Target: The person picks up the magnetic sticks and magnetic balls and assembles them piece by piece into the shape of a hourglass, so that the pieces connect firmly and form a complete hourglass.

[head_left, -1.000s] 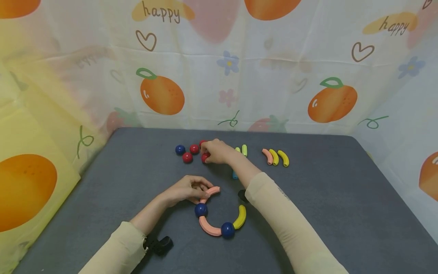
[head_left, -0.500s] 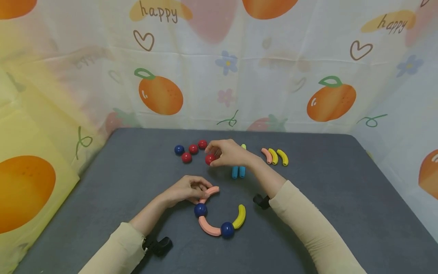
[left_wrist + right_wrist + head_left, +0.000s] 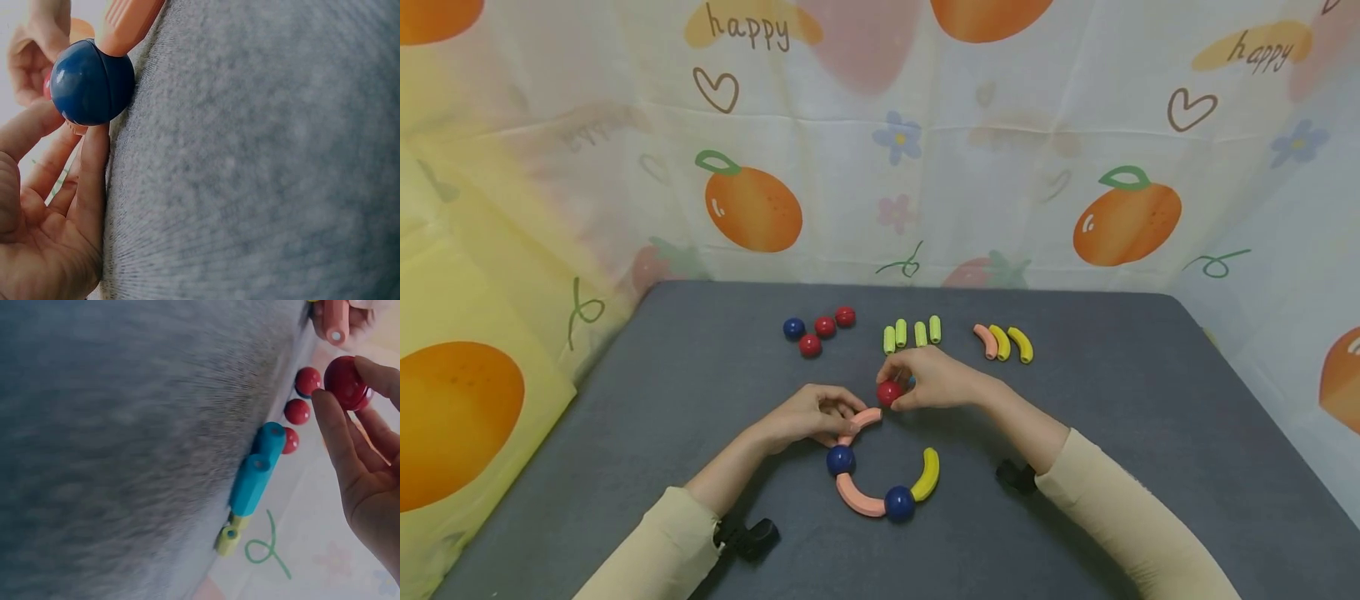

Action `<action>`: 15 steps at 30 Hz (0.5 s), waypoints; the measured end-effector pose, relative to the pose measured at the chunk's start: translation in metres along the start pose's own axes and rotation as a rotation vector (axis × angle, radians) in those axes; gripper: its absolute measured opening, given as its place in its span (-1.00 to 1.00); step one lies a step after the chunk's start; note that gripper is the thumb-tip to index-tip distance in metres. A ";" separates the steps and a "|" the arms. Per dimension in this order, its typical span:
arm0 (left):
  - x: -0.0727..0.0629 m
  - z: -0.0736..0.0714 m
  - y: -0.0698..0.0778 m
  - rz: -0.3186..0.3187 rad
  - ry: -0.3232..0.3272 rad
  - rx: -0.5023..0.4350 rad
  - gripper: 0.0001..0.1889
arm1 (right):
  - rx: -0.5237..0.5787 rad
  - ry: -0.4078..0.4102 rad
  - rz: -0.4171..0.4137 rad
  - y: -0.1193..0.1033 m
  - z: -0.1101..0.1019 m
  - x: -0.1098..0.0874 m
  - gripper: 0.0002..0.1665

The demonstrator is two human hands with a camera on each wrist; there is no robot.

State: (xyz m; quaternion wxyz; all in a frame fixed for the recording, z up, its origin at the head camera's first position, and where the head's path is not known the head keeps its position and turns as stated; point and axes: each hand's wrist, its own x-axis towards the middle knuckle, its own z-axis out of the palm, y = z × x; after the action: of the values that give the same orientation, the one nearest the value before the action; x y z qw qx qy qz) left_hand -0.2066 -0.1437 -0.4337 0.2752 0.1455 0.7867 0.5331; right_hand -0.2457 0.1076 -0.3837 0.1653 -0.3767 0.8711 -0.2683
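Observation:
My left hand (image 3: 816, 414) pinches an upper pink curved rod (image 3: 870, 416), which is joined to a blue ball (image 3: 840, 460). A lower pink curved rod (image 3: 857, 500) links that ball to a second blue ball (image 3: 898, 504), followed by a yellow curved rod (image 3: 928, 473). Together they form an open ring on the table. Just beyond the upper pink rod's free end, my right hand (image 3: 936, 379) holds a red ball (image 3: 889, 393) between thumb and fingers. The right wrist view shows that red ball (image 3: 345, 381) apart from the pink rod (image 3: 336, 324).
Several red balls (image 3: 824, 327) and a blue ball (image 3: 793, 329) lie at the back left. Short light green rods (image 3: 901, 333) stand behind my right hand, with blue rods (image 3: 253, 481) mostly hidden in the head view. Curved pink and yellow rods (image 3: 1021, 345) lie farther right.
My right hand has lifted the red ball from the back group and carried it rightward and nearer, close to the pink rod's end. The left hand keeps its hold.

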 end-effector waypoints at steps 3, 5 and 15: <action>0.000 0.000 0.001 0.002 0.000 -0.001 -0.64 | 0.034 -0.027 0.016 0.002 0.003 -0.006 -0.62; 0.000 0.000 0.001 0.003 0.001 -0.003 -0.64 | 0.055 -0.040 0.017 0.003 0.004 -0.009 -0.62; 0.001 0.000 -0.001 -0.010 -0.002 -0.016 -0.62 | 0.038 -0.055 -0.008 -0.003 0.011 -0.010 -0.63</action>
State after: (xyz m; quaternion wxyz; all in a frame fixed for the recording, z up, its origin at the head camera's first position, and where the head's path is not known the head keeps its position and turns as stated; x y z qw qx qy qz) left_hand -0.2075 -0.1437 -0.4345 0.2798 0.1399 0.7830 0.5376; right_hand -0.2319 0.1098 -0.3903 0.1952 -0.3842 0.8595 -0.2748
